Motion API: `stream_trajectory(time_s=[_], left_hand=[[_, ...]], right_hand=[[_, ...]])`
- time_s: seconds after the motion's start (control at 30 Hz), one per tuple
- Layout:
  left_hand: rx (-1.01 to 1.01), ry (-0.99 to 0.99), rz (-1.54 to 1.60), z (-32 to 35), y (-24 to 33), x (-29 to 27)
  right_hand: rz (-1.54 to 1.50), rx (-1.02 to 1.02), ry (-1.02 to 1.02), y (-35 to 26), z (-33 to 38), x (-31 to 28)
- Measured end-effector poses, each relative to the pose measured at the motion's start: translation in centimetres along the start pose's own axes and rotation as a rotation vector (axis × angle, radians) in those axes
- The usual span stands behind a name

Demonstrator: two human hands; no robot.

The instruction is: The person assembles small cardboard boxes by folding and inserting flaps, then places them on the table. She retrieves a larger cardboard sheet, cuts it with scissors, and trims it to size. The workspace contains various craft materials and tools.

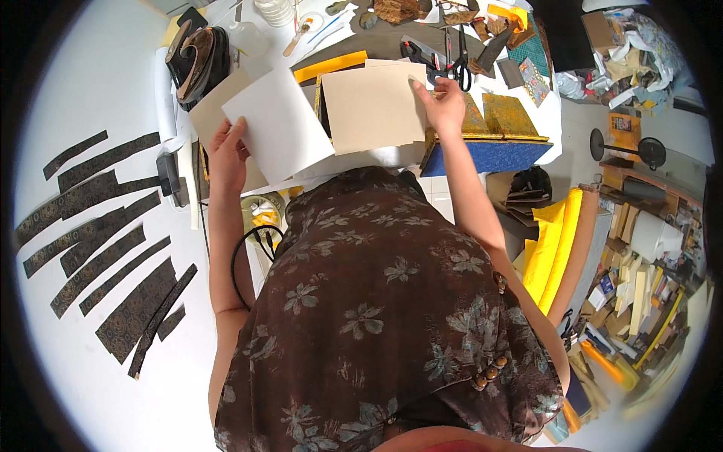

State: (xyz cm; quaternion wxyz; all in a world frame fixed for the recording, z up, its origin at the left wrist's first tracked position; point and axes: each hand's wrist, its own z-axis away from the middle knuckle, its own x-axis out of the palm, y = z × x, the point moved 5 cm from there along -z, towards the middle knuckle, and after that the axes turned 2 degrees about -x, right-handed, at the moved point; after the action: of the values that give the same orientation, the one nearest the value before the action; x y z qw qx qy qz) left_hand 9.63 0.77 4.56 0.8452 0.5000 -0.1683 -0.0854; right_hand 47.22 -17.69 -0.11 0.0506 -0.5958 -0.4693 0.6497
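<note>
Your left hand [228, 154] pinches one white sheet [277, 124] by its left edge, aslant over the table's near side. Your right hand [444, 107], fingers curled, sets its thumb at the top right corner of one beige board [373, 109]; I cannot tell whether it pinches. Beyond your left hand stands one iron [202, 64]; at least nine dark patterned strips [120, 260] lie farther left.

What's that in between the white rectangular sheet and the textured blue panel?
In the head view, it's a beige rectangular sheet, with the right hand touching its right side.
</note>
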Motion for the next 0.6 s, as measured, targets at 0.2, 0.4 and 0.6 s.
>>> stream_trajectory(time_s=[0.2, 0.4, 0.6], left_hand=[[-0.28, -0.382, 0.108, -0.7, -3.0, 8.1], [-0.395, -0.55, 0.09, -2.7, -7.4, 13.2], [-0.346, -0.488, 0.046, -2.7, -7.4, 13.3]], right_hand=[[-0.503, 0.21, -0.317, 3.2, -1.6, 3.1], [-0.607, 0.15, -0.013, 3.8, -2.8, -0.9], [-0.631, -0.101, 0.481, -2.3, -2.9, -11.4]])
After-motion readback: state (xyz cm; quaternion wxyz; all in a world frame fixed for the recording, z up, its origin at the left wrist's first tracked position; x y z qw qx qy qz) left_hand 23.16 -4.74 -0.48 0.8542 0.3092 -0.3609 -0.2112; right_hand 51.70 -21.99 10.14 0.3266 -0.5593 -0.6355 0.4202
